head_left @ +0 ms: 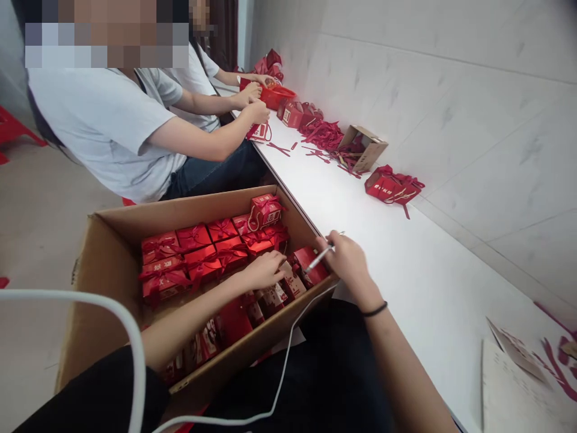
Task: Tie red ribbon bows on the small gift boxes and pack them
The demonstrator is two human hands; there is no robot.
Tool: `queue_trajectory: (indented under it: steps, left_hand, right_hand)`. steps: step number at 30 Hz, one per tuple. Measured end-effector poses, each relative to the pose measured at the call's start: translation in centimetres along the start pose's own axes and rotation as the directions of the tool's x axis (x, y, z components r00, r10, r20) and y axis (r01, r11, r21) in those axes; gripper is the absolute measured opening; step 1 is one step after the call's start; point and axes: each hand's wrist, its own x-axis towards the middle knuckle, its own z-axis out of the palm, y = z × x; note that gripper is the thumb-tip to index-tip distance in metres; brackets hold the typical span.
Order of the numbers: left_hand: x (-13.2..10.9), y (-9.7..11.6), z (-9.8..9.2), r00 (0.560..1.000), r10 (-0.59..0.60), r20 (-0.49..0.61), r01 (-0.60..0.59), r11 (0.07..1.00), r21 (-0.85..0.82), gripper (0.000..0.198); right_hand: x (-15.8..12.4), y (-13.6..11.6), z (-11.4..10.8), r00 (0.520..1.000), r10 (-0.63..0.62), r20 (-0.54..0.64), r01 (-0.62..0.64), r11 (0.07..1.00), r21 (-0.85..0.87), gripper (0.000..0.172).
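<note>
A cardboard carton [79, 288] stands in front of me, holding several red gift boxes [201, 264] tied with ribbon bows. My left hand [265, 270] reaches into it. Its fingers are bent together at the edge of a gift box with a beige printed face [294, 284]; the thumb is mostly hidden. Over the carton's right corner, my right hand [349, 261] is closed around a slim white pen [319, 258]. The pen's lower end points down at a plain red box side [311, 264].
A white table [406, 282] runs along the wall. On it lie a ribbon-tied red box [393, 186], a tipped small carton [367, 147], loose red ribbons [322, 133] and a red basket [279, 95]. Two co-workers [112, 114] sit at left. A white cable [288, 355] crosses before me.
</note>
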Motion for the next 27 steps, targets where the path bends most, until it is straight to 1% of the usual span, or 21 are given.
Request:
queue_trajectory:
  steps: [2, 3, 4, 6, 9, 12, 15, 17, 19, 21, 23, 25, 27]
  left_hand:
    - [2.1, 0.1, 0.0, 0.999, -0.048, -0.021, 0.046, 0.996, -0.072, 0.054]
    - [3.3, 0.2, 0.2, 0.998, -0.058, -0.015, 0.056, 0.994, -0.093, 0.058]
    - [4.5, 0.4, 0.5, 0.998, -0.065, -0.007, 0.064, 0.992, -0.109, 0.060]
    - [6.6, 0.5, 1.2, 0.996, -0.093, 0.008, 0.093, 0.984, -0.153, 0.058]
    - [8.5, 0.3, 2.4, 0.987, -0.156, 0.025, 0.158, 0.964, -0.215, 0.043]
    - [8.9, -0.6, 3.3, 0.976, -0.215, 0.042, 0.218, 0.935, -0.279, 0.034]
    - [9.0, -1.5, 3.5, 0.964, -0.262, 0.045, 0.260, 0.893, -0.368, 0.036]
    - [9.4, -1.9, 3.4, 0.954, -0.296, 0.041, 0.283, 0.851, -0.443, 0.040]
    - [10.0, -2.3, 3.3, 0.943, -0.329, 0.053, 0.307, 0.795, -0.523, 0.046]
    - [10.5, -2.6, 3.3, 0.931, -0.348, 0.111, 0.343, 0.732, -0.589, 0.050]
    - [10.7, -2.7, 3.4, 0.914, -0.345, 0.215, 0.400, 0.672, -0.623, 0.054]
    - [10.4, -2.7, 3.5, 0.890, -0.328, 0.316, 0.456, 0.632, -0.627, 0.060]
    - [9.9, -2.6, 3.4, 0.878, -0.308, 0.367, 0.478, 0.622, -0.620, 0.065]
  right_hand:
    - [-0.8, 2.2, -1.2, 0.984, 0.096, -0.153, -0.074, 0.988, 0.138, 0.032]
    - [-1.3, 3.3, -1.6, 0.968, 0.139, -0.210, -0.094, 0.973, 0.213, 0.034]
    - [-2.0, 4.3, -1.8, 0.954, 0.179, -0.242, -0.111, 0.957, 0.270, 0.037]
    - [-3.8, 6.0, -1.8, 0.942, 0.240, -0.234, -0.165, 0.939, 0.302, 0.041]
    - [-7.1, 7.8, -1.2, 0.930, 0.312, -0.193, -0.252, 0.926, 0.282, 0.047]
    - [-10.7, 8.7, -0.4, 0.907, 0.369, -0.202, -0.308, 0.910, 0.276, 0.048]
    - [-13.5, 9.0, 0.6, 0.875, 0.443, -0.196, -0.376, 0.876, 0.301, 0.045]
    - [-14.6, 9.1, 1.1, 0.859, 0.481, -0.176, -0.413, 0.853, 0.318, 0.045]
    - [-15.1, 9.1, 1.6, 0.850, 0.498, -0.171, -0.427, 0.843, 0.327, 0.046]
    - [-15.3, 9.1, 1.8, 0.847, 0.499, -0.182, -0.424, 0.841, 0.337, 0.046]
    - [-15.2, 9.1, 1.9, 0.854, 0.482, -0.195, -0.403, 0.851, 0.336, 0.046]
    - [-15.2, 9.1, 2.0, 0.872, 0.435, -0.227, -0.361, 0.882, 0.304, 0.046]
    - [-15.3, 9.2, 2.4, 0.892, 0.356, -0.278, -0.295, 0.925, 0.240, 0.048]
